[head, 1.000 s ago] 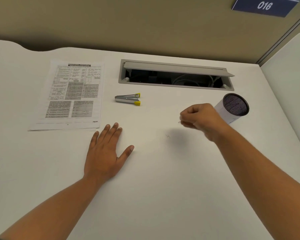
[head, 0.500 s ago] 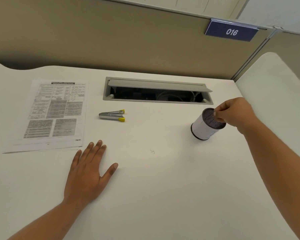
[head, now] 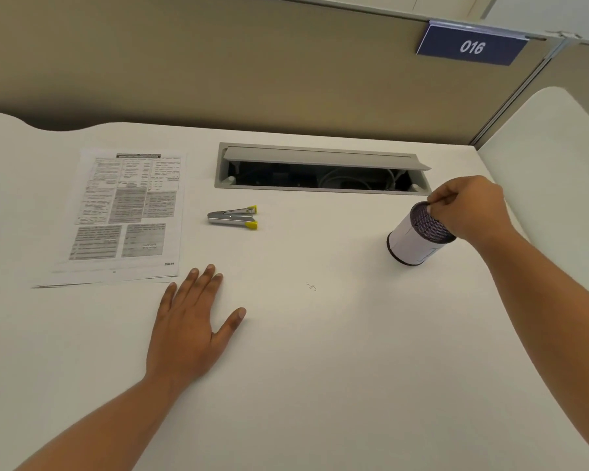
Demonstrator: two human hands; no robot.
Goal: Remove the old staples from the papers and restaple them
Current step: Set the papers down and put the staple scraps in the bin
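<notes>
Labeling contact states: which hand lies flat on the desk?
The left hand: palm down, fingers spread, beside the papers. The right hand is curled at the mesh cup rim.

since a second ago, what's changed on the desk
The right hand moved from mid-desk to the right and now pinches its fingertips at the rim of the mesh cup; whether it holds anything is too small to tell. The left hand stays flat on the desk; papers, staple remover and loose bent staple unchanged.
</notes>
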